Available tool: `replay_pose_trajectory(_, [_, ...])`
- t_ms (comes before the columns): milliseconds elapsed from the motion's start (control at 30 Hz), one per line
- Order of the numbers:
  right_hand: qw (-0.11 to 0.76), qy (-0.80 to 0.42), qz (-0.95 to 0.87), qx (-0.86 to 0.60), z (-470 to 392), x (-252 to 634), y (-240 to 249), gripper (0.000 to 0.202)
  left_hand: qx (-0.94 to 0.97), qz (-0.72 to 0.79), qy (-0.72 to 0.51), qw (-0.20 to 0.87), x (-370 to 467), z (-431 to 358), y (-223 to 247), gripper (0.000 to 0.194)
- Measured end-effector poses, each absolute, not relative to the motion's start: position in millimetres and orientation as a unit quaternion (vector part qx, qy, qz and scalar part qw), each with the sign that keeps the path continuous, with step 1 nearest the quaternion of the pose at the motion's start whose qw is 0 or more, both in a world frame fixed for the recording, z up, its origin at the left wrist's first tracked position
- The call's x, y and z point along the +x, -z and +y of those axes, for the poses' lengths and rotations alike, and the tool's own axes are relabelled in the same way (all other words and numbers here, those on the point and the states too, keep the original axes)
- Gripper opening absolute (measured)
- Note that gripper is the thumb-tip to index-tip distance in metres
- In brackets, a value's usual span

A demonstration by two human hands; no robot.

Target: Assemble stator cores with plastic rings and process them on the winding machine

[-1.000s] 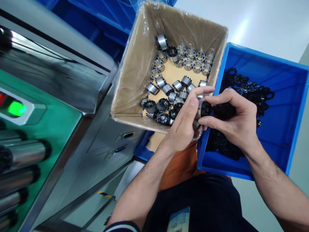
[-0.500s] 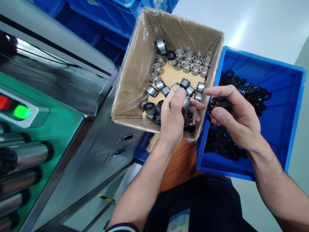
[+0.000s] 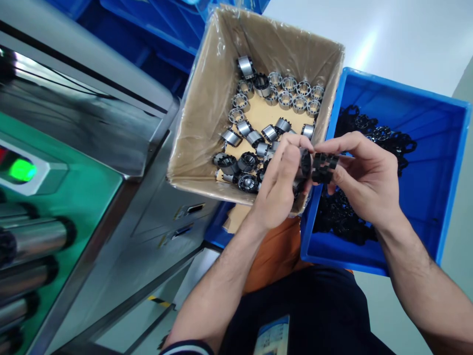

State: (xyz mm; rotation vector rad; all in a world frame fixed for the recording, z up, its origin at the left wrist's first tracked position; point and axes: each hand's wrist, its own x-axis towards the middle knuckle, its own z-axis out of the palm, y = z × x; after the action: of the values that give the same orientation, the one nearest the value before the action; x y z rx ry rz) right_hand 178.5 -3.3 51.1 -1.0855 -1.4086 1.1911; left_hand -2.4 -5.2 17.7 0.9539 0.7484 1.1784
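Observation:
My left hand (image 3: 279, 185) is closed around a stator core (image 3: 305, 163), whose dark end faces right; most of it is hidden by the fingers. Close beside it, my right hand (image 3: 367, 180) pinches black toothed plastic rings (image 3: 324, 167), which look stacked together. The two parts are nearly end to end; whether they touch I cannot tell. Both hands are above the shared edge of a plastic-lined carton (image 3: 199, 108) and a blue bin (image 3: 424, 207). Inside the carton several bare metal cores (image 3: 286, 100) stand upright, and several with black ends (image 3: 231, 137) lie loosely.
A heap of black plastic rings (image 3: 345, 217) lies in the blue bin. At left, a machine with a green panel (image 3: 88, 172) carries a lit green button (image 3: 22, 170) and metal rollers (image 3: 40, 236). Blue crates (image 3: 155, 24) stand behind the carton.
My left hand has moved right and turned the stator core toward the right hand. In my right hand, the black rings have been brought forward to the fingertips, facing the core.

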Motion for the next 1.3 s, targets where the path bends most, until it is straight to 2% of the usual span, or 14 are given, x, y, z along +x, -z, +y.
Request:
replay_pose_trajectory(233, [0.479, -0.431, -0.614, -0.456, -1.8, 176.7, -48.8, 0.013, 0.438, 0.319, -0.483, 0.687, -5.8, -7.6, -15.3, 0.044])
replay_pose_trajectory(433, [0.486, -0.389, -0.624, -0.472, -5.8, 172.2, -47.2, 0.021, 0.456, 0.326, -0.47, 0.682, -9.8, -9.4, -13.0, 0.049])
replay_pose_trajectory(567, [0.501, -0.294, -0.669, -0.465, -7.3, 168.6, -47.5, 0.03, 0.473, 0.315, -0.463, 0.68, -7.7, -9.8, -14.1, 0.043])
replay_pose_trajectory(633, [0.486, -0.298, -0.678, -0.465, -4.9, 171.4, -50.4, 0.03, 0.486, 0.315, -0.462, 0.672, -10.6, -7.9, -15.9, 0.042])
replay_pose_trajectory(700, [0.464, -0.35, -0.664, -0.471, -0.5, 177.5, -54.0, 0.025, 0.526, 0.343, -0.467, 0.623, -21.2, -4.7, -18.8, 0.038])
replay_pose_trajectory(800, [0.452, -0.422, -0.626, -0.475, 5.9, 187.5, -58.0, 0.015, 0.648, 0.454, -0.417, 0.448, -51.9, 0.9, -25.5, 0.034])
replay_pose_trajectory(867, [0.46, -0.455, -0.604, -0.466, 7.4, 190.6, -59.3, 0.013, 0.691, 0.524, -0.367, 0.338, -74.9, 4.0, -30.2, 0.055])
replay_pose_trajectory(933, [0.468, -0.493, -0.58, -0.449, 6.2, 189.7, -60.4, 0.02, 0.67, 0.557, -0.392, 0.297, -90.9, 5.8, -33.7, 0.083])
replay_pose_trajectory(967, [0.469, -0.512, -0.568, -0.441, 5.1, 188.2, -60.9, 0.023, 0.641, 0.557, -0.43, 0.305, -94.5, 6.1, -34.7, 0.087])
replay_pose_trajectory(1100, [0.451, -0.582, -0.538, -0.41, 2.2, 182.0, -62.8, 0.036, 0.497, 0.461, -0.544, 0.495, -78.9, 6.5, -34.6, 0.069])
replay_pose_trajectory(1167, [0.454, -0.605, -0.528, -0.386, 3.0, 180.9, -62.5, 0.036, 0.433, 0.423, -0.548, 0.577, -60.7, 8.0, -33.1, 0.064])
replay_pose_trajectory(1267, [0.47, -0.612, -0.535, -0.345, 4.7, 181.0, -60.6, 0.026, 0.366, 0.423, -0.525, 0.642, -33.0, 10.5, -29.8, 0.042])
replay_pose_trajectory(1300, [0.473, -0.608, -0.54, -0.339, 4.9, 181.2, -60.0, 0.023, 0.352, 0.422, -0.517, 0.656, -24.9, 10.6, -28.3, 0.04])
